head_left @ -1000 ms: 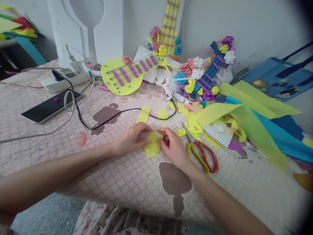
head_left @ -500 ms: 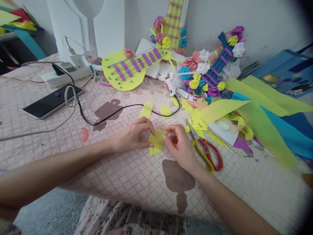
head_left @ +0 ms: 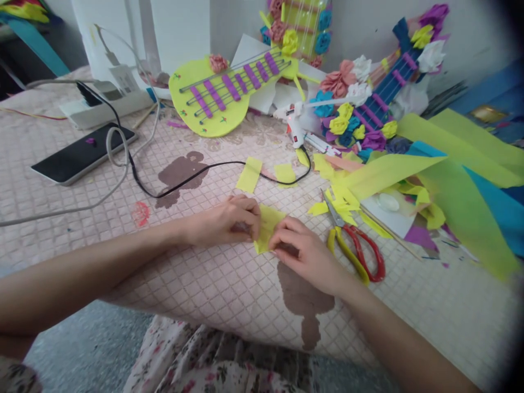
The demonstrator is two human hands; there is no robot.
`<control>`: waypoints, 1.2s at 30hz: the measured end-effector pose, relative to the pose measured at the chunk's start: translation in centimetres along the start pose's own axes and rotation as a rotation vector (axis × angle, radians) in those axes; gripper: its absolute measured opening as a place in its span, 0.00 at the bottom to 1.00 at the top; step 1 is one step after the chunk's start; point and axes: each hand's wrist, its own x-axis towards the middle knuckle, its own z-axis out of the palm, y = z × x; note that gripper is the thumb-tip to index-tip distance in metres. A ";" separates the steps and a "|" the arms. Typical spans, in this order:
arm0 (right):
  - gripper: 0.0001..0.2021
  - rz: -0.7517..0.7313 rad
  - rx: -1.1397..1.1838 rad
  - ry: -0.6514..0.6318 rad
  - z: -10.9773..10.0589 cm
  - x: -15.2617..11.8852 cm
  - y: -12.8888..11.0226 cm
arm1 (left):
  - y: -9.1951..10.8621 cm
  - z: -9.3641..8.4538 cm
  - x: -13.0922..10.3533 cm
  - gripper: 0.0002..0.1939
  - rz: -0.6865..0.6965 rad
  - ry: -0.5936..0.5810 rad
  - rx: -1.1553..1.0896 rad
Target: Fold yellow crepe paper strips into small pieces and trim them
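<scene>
A small piece of yellow crepe paper (head_left: 268,222) lies between my two hands near the table's front edge, creased across its lower part. My left hand (head_left: 233,221) has its fingers curled together on the paper's left edge. On the lower right edge, my right hand (head_left: 303,251) pinches the same piece with thumb and fingertips. Both sets of fingertips partly cover the paper. Scissors (head_left: 354,240) with one red and one yellow handle rest just right of my right hand, blades half under yellow scraps. Two cut yellow pieces (head_left: 249,174) lie beyond my hands.
A white glue gun (head_left: 293,124) stands behind, its black cord (head_left: 188,183) curving across the cloth. Paper guitars (head_left: 216,98) with paper flowers lean at the back. A phone (head_left: 84,153) and power strip (head_left: 106,109) are at left. Crepe strips (head_left: 462,207) pile up at right.
My left fingers have closed over the paper's left edge. My right hand has moved down to its lower right corner. The whole view has shifted slightly.
</scene>
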 end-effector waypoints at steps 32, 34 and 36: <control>0.04 0.056 -0.002 0.022 0.5 0.2 -0.4 | 0.3 0.0 0.3 0.07 0.046 -0.098 0.020; 0.04 0.066 -0.003 0.027 0.5 0.2 -0.4 | 0.4 0.1 0.4 0.06 0.022 -0.089 0.005; 0.04 0.067 -0.003 0.028 0.5 0.2 -0.4 | 0.4 0.1 0.4 0.04 -0.003 -0.077 -0.008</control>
